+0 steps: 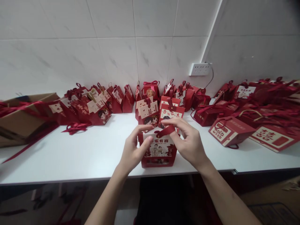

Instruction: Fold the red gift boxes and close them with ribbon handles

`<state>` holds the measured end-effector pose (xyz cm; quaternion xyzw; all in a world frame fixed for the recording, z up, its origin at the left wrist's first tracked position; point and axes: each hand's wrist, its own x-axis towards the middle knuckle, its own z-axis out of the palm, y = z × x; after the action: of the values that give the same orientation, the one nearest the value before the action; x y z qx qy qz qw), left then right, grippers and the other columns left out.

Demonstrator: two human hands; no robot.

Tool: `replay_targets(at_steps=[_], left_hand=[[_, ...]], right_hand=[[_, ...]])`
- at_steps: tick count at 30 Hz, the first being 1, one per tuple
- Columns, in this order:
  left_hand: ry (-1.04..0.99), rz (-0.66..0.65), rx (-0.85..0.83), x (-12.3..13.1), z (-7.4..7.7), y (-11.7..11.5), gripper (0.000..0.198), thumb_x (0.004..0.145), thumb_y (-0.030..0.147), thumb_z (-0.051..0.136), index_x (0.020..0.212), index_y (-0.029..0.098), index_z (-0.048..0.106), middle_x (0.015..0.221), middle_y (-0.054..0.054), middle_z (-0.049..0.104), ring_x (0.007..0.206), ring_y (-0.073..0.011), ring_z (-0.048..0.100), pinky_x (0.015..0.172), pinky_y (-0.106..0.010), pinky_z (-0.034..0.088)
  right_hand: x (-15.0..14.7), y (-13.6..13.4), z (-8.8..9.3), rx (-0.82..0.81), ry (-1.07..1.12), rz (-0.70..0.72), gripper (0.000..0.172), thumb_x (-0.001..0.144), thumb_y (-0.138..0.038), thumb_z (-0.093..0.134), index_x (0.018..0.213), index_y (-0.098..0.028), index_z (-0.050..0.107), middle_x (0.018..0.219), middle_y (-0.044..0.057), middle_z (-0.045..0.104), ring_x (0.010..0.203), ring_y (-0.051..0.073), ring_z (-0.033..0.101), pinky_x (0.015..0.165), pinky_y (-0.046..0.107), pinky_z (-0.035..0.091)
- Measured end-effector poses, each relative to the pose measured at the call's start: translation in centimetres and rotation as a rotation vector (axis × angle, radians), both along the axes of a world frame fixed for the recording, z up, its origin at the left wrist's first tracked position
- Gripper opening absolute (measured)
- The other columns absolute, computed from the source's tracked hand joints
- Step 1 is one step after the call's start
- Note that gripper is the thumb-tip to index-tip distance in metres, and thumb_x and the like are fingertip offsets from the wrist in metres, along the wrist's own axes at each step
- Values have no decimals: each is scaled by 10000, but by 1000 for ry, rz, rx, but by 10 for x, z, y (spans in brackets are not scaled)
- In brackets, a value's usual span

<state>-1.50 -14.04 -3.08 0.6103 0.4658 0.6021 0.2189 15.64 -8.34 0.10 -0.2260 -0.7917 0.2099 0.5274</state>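
Observation:
A red and white gift box [158, 151] with a printed couple and red characters stands upright near the table's front edge. My left hand [134, 149] is at its top left corner, thumb in front and index finger behind the top edge. From the right, my right hand [188, 140] pinches the red ribbon [167, 132] at the top of the box between thumb and fingers. Just behind stand two similar boxes, a cream-topped box [148, 113] and a red box [172, 113], the latter partly hidden by my right hand.
More red gift boxes [98, 107] line the wall on the left, beside a cardboard carton [28, 117] with red ribbons. On the right lie a tipped box [231, 131] and a heap of ribboned boxes [276, 106]. A power strip [200, 69] is on the tiled wall.

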Motion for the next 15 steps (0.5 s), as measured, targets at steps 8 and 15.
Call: replay_targets(at_steps=[8, 15], left_hand=[[27, 7, -67, 9, 12, -1, 200, 840, 350, 602, 759, 168, 620, 688, 1, 612, 583, -88, 528, 515, -181, 420], [28, 24, 9, 16, 26, 5, 158, 817, 302, 619, 756, 159, 649, 731, -20, 669, 661, -116, 600, 561, -190, 481]], right_hand=[[-16, 13, 41, -85, -162, 14, 149, 747, -64, 643, 832, -179, 685, 708, -36, 643, 602, 90, 570, 609, 226, 474], [-6, -2, 24, 53, 12, -1, 103, 837, -160, 596, 927, -193, 634, 860, 15, 664, 803, 150, 642, 737, 298, 546]])
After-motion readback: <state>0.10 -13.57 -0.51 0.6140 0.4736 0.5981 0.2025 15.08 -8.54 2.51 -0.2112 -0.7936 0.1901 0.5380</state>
